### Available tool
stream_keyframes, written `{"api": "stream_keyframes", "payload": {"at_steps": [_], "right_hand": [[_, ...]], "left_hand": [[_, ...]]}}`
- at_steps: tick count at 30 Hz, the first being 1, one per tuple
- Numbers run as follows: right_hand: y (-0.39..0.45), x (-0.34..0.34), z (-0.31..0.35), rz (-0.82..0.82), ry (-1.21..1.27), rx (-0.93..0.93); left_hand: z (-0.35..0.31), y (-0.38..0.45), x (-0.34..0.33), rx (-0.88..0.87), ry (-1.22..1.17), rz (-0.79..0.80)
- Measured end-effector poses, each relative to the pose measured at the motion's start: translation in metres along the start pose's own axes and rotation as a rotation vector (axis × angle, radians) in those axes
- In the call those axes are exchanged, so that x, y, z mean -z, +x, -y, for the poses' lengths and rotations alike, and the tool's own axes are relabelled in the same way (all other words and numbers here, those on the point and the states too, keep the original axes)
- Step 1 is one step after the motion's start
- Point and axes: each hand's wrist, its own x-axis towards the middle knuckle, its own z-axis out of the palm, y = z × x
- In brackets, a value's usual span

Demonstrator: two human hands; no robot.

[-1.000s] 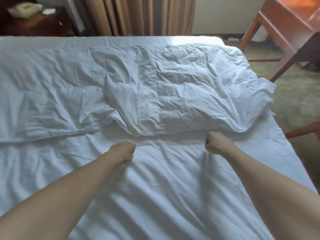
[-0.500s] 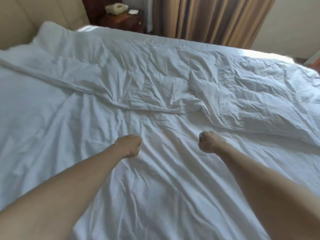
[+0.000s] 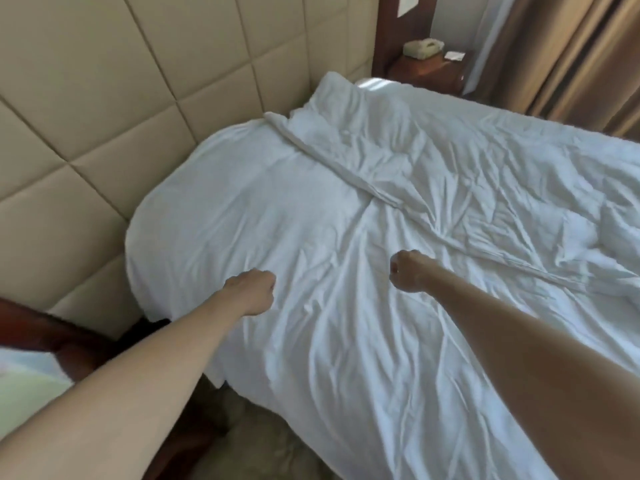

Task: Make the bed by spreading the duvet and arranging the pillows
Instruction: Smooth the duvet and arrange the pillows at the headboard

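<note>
A white duvet (image 3: pixel 467 174) lies crumpled over the far half of the bed, its folded edge running diagonally from the headboard corner toward the right. The near half shows a wrinkled white sheet (image 3: pixel 311 358). My left hand (image 3: pixel 251 292) is a closed fist just above the sheet near the head end. My right hand (image 3: pixel 408 270) is also a closed fist, close to the duvet's folded edge without touching it. Neither fist visibly holds cloth. I see no pillow.
A padded beige headboard (image 3: pixel 104 98) rises at the left. A wooden nightstand (image 3: pixel 429 69) with a telephone (image 3: pixel 424 49) stands beyond the bed, beside brown curtains (image 3: pixel 571 53). Dark wooden furniture (image 3: pixel 52 327) sits at lower left, with carpet (image 3: pixel 263 441) below the bed's edge.
The view has swung left from the foot end toward the headboard. Both fists stay closed and side by side, now over the sheet near the head of the bed.
</note>
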Motion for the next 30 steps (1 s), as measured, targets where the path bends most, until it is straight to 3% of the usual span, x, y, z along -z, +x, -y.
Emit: {"api": "stream_keyframes", "payload": {"at_steps": [14,17,20,26,30], "right_hand": [[0.136,0.085,0.252,0.112,0.095,0.301],[0.181,0.099,0.318,0.100,0.002,0.353],[0.203,0.094,0.388,0.125,-0.200,0.261],[0.254,0.049,0.472,0.418,-0.068,0.040],[0.282,0.033,0.486,0.459,-0.067,-0.031]], "left_hand": [[0.225,0.036,0.107,0.183,-0.198,0.017],[0.267,0.060,0.117,0.212,-0.273,-0.019],[0.308,0.077,0.111,0.200,-0.356,-0.013],[0.387,0.125,0.085,0.219,-0.492,0.005],[0.437,0.173,0.064,0.287,-0.616,-0.010]]}}
